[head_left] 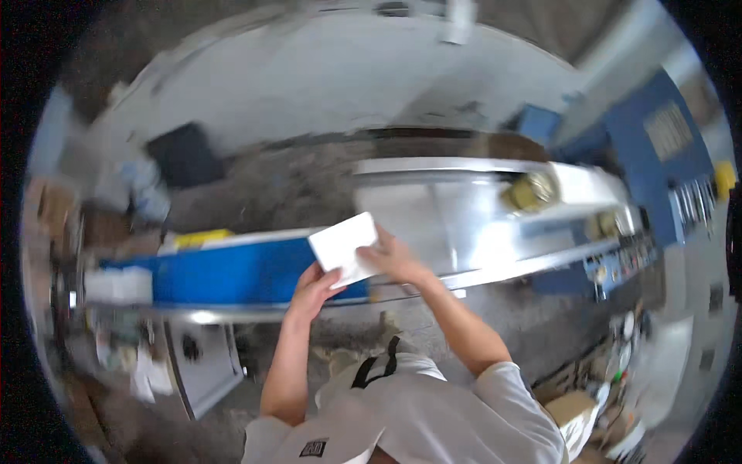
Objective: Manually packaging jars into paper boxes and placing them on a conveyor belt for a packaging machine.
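One white rectangular piece (340,240) is held two-handed, the left hand (311,292) pinching its lower edge, the right hand (393,259) gripping its right side, fingers closed, above one blue belt (224,271) beside one metal table (402,205).

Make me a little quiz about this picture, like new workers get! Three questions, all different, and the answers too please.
1. True or false: only one hand touches the white piece.
2. Pick one: what colour is the long strip on the picture's left? A red, B blue, C green.
3. Fill in the gap: the shiny metal surface lies to the ___ of the strip.

Key:
1. False: the left hand and the right hand both hold it.
2. B.
3. Right.
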A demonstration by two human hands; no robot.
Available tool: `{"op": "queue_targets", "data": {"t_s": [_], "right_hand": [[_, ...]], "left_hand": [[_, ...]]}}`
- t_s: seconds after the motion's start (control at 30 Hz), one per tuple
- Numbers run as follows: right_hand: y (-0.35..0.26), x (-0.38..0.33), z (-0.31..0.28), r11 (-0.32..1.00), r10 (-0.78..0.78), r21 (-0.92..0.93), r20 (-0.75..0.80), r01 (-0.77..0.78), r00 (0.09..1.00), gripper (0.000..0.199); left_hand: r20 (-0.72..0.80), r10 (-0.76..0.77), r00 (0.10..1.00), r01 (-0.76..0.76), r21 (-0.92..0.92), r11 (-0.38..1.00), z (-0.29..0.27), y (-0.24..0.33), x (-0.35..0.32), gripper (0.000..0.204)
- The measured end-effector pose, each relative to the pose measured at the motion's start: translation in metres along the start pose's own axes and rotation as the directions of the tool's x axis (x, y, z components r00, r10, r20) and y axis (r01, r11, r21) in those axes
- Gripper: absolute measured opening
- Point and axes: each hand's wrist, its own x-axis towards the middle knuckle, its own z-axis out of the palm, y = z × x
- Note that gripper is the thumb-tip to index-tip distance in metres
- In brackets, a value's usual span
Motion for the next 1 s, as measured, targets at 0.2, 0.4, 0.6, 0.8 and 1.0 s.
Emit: {"op": "queue_targets", "data": {"t_s": [0.2,0.4,0.6,0.8,1.0], "right_hand": [[-0.039,0.017,0.131,0.777,0.299,0.514,0.208,-0.364,0.931,0.074],[-0.110,0.024,0.285,0.688,0.046,0.567,0.589,-0.453,0.807,0.083],[-0.133,0.028,0.385,0.889,-0.116,0.404,0.654,-0.215,0.747,0.096],[-0.151,0.118,0.498,0.839,0.035,0.438,0.548,-0.323,0.836,0.058],[-0.139,0.234,0.656,0.777,0.051,0.515,0.523,-0.363,0.851,0.055]], "left_hand": [[-0.166,0.254,0.953,-0.266,-0.058,0.962,-0.119,0.050,-0.126,0.061],[-0.177,0.310,0.934,-0.306,0.049,0.951,-0.233,0.070,-0.242,0.066],[-0.346,0.281,0.895,-0.243,0.150,0.958,-0.310,0.080,-0.299,0.072],[-0.808,0.414,0.420,-0.448,0.212,0.868,-0.381,0.076,-0.325,0.069],[-0.932,0.104,0.346,-0.200,0.035,0.979,-0.391,-0.001,-0.350,0.043]]}}
